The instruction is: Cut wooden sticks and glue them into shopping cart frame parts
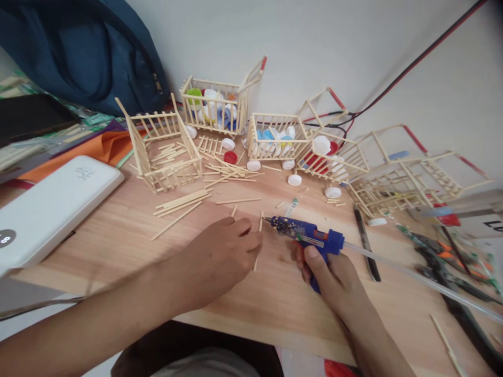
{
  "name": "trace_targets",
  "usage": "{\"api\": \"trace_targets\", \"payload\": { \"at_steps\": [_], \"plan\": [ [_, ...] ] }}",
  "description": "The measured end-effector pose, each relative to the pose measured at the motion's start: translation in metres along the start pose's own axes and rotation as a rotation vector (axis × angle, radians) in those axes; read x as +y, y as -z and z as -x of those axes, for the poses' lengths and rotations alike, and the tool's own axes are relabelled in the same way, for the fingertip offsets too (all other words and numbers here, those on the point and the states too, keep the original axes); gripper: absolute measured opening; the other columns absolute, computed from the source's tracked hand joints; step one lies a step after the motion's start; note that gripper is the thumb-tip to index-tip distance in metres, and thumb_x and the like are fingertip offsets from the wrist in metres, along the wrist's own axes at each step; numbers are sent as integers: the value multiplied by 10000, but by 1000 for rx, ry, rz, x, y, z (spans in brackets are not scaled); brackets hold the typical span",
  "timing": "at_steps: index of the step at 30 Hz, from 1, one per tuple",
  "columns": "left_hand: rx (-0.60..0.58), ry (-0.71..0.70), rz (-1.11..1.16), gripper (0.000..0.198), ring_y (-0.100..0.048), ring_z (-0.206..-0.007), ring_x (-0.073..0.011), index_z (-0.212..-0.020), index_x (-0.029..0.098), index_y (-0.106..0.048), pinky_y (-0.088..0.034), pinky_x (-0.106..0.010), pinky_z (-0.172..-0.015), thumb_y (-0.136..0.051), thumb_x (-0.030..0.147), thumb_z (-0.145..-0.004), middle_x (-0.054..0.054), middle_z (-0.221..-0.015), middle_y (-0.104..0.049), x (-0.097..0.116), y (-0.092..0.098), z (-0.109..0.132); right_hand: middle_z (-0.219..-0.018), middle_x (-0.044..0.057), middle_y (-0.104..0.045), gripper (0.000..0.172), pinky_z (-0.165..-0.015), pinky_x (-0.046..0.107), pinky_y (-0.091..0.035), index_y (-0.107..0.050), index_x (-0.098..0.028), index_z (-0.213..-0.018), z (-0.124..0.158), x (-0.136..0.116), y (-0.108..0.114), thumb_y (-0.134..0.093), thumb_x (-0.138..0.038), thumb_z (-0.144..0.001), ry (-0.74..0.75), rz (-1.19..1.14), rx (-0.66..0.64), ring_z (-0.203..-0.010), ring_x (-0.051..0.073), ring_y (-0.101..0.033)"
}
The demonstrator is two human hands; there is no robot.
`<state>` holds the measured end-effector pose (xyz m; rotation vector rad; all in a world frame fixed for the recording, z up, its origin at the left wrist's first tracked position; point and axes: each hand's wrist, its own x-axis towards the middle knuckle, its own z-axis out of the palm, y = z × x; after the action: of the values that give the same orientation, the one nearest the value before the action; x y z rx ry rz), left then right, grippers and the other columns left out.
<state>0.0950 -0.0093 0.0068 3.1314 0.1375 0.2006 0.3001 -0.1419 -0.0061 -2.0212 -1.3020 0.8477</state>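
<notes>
A blue glue gun (314, 235) with a clear glue stick in its back is gripped in my right hand (328, 275), its nozzle pointing left. The tip is close to the upper end of a thin wooden stick (261, 222) that lies on the wooden table (236, 314). My left hand (223, 254) has its fingers bent together over that stick. A second short stick (234, 210) shows just above those fingers; whether they pinch either stick is hidden.
Behind are small stick-built carts (214, 104), (279, 137) holding bottle caps, and a stick frame (165, 152). Loose sticks (183, 201) lie nearby. A white power bank (58, 209) is left; a black pen (366, 243) and pliers (444, 262) are right.
</notes>
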Motion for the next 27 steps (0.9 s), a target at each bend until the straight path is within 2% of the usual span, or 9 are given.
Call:
{"api": "trace_targets", "payload": {
  "at_steps": [11, 17, 21, 27],
  "plan": [
    [-23, 0, 26, 200, -504, -892, -208, -946, 144, -666, -430, -352, -752, -470, 127, -909, -85, -1108, -634, -1, 0, -1, -527, 10, -509, 526, -485, 266, -343, -462, -217, -597, 0, -6, 1, -339, -601, -935, 26, 69, 13, -518, 149, -487],
    [-32, 11, 38, 237, -501, -900, -210, -984, 138, -665, -433, -351, -765, -437, 130, -921, -77, -1123, -632, -1, 0, -1, -523, 3, -484, 509, -485, 271, -309, -443, -222, -607, -1, -1, 1, -325, -589, -941, 50, 136, 31, -508, 148, -454],
    [-19, 12, 33, 235, -500, -905, -214, -984, 136, -667, -436, -360, -775, -441, 129, -921, -78, -1140, -632, 0, -1, 0, -528, -1, -490, 489, -523, 273, -339, -453, -224, -620, -2, -1, 3, -333, -567, -946, 88, 166, 15, -524, 154, -466],
    [-13, 4, 26, 227, -502, -889, -216, -964, 135, -671, -440, -358, -755, -451, 122, -914, -76, -1123, -636, 0, -1, 0, -511, 8, -487, 503, -545, 284, -345, -442, -234, -569, -3, -4, 2, -349, -563, -938, 115, 173, 64, -529, 167, -467]
  ]
}}
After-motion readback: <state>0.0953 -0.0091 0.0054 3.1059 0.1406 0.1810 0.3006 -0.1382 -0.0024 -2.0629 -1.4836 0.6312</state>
